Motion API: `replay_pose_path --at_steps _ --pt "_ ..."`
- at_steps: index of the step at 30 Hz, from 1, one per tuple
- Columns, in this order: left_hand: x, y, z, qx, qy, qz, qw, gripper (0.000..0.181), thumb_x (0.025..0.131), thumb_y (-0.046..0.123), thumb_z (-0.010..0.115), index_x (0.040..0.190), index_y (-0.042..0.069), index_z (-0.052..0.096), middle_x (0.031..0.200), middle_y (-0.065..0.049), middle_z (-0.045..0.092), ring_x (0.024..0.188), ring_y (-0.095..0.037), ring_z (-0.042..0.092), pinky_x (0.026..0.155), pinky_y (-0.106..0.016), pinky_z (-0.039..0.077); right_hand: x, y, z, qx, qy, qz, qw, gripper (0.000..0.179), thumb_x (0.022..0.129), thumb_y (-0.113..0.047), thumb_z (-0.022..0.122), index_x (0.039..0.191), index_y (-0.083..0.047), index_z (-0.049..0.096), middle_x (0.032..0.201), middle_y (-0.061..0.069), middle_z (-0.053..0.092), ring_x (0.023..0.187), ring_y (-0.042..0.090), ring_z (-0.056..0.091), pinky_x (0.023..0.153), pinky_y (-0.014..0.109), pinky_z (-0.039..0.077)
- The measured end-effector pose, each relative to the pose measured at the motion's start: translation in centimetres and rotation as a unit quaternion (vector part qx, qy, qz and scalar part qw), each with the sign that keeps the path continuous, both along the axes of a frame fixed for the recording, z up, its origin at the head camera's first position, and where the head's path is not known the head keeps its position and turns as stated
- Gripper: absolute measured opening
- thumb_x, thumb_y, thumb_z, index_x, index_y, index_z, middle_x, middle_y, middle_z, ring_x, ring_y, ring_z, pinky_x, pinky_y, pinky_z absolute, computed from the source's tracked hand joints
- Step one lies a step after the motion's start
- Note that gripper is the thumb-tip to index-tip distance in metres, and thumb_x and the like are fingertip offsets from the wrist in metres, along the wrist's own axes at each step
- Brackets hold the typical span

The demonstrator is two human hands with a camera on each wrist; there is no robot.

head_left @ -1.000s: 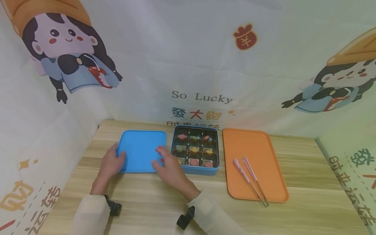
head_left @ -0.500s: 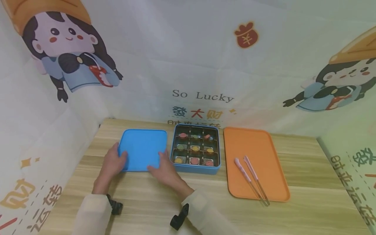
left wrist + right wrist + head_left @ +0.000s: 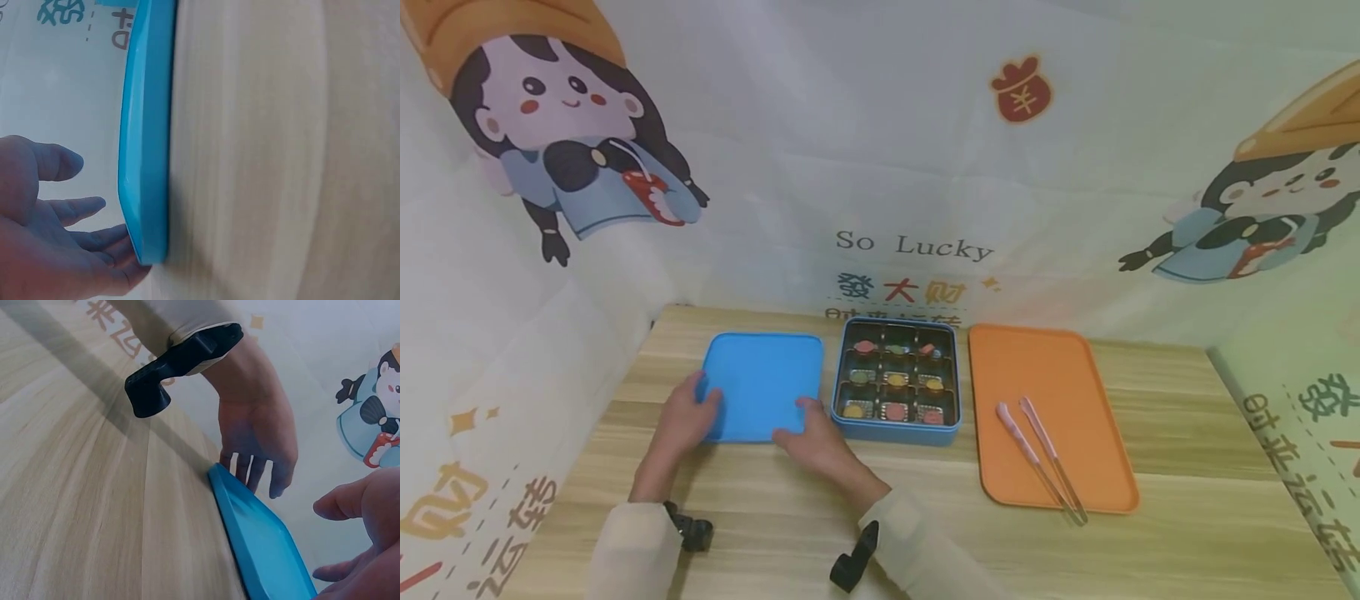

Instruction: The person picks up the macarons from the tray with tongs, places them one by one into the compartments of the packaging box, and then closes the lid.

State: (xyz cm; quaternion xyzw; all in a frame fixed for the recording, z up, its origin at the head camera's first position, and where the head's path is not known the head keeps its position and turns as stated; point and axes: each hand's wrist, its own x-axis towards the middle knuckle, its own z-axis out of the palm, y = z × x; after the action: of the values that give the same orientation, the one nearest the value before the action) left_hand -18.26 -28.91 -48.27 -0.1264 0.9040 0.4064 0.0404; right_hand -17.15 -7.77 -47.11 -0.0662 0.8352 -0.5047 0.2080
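Note:
A shallow blue tray with a raised rim lies flat on the table. At its left edge, my left hand has its fingers along the outside and its thumb toward the inside; in the left wrist view the fingertips touch the tray's corner. My right hand is at the front right corner, thumb and fingers spread apart near the rim. Right of the tray stands a blue box with a dark divided insert, holding small pink, yellow and green pieces in its compartments.
An orange tray lies to the right of the box, with tongs resting on it, their metal ends past its front edge. A printed white cloth hangs behind the wooden table and along both sides.
My right hand has come down and left from beside the box to the tray's front right corner, uncovering the box's front left compartment. My left hand stays at the left edge.

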Motion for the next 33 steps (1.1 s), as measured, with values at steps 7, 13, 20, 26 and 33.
replay_pose_path --at_steps 7,13,20,26,33 --pt "0.2 -0.3 0.1 -0.010 0.009 0.023 0.9997 0.059 0.096 0.028 0.033 0.141 -0.006 0.016 0.141 -0.031 0.020 0.129 -0.047 0.017 0.102 -0.058 0.020 0.3 0.3 0.8 -0.031 -0.023 0.005 0.9992 0.051 0.084 -0.035 0.060 0.129 -0.015 0.047 0.135 0.002 0.043 0.122 0.023 0.040 0.097 0.042 0.037" --pt "0.3 -0.1 0.4 -0.016 0.032 0.033 0.9988 0.063 0.096 0.034 0.032 0.141 -0.005 0.015 0.140 -0.033 0.019 0.128 -0.048 0.017 0.102 -0.059 0.019 0.6 0.5 1.5 -0.050 -0.021 0.009 0.9985 0.048 0.084 -0.032 0.061 0.127 -0.015 0.049 0.135 0.003 0.042 0.123 0.024 0.038 0.098 0.043 0.036" --pt "0.5 0.0 1.1 0.002 0.028 0.050 0.9983 0.073 0.094 0.046 0.027 0.142 -0.005 0.006 0.140 -0.037 0.011 0.128 -0.050 0.012 0.102 -0.061 0.016 0.6 1.0 2.4 -0.052 -0.008 0.007 0.9986 0.046 0.084 -0.032 0.061 0.126 -0.016 0.050 0.134 0.004 0.042 0.123 0.023 0.039 0.098 0.042 0.036" --pt "0.5 0.1 1.7 0.008 0.024 0.062 0.9978 0.076 0.093 0.049 0.026 0.141 -0.007 0.009 0.138 -0.038 0.013 0.127 -0.049 0.015 0.101 -0.060 0.019 0.6 1.5 2.8 -0.042 0.020 0.019 0.9987 0.047 0.085 -0.031 0.060 0.127 -0.013 0.049 0.134 0.004 0.043 0.121 0.024 0.041 0.096 0.042 0.037" --pt "0.6 0.4 2.7 0.022 0.022 0.053 0.9981 0.082 0.092 0.054 0.024 0.140 -0.008 0.000 0.140 -0.038 0.004 0.130 -0.049 0.006 0.103 -0.060 0.013 0.6 2.8 4.5 -0.027 0.079 0.028 0.9961 0.046 0.086 -0.027 0.058 0.129 -0.011 0.048 0.126 0.008 0.047 0.100 0.021 0.048 0.084 0.036 0.043"
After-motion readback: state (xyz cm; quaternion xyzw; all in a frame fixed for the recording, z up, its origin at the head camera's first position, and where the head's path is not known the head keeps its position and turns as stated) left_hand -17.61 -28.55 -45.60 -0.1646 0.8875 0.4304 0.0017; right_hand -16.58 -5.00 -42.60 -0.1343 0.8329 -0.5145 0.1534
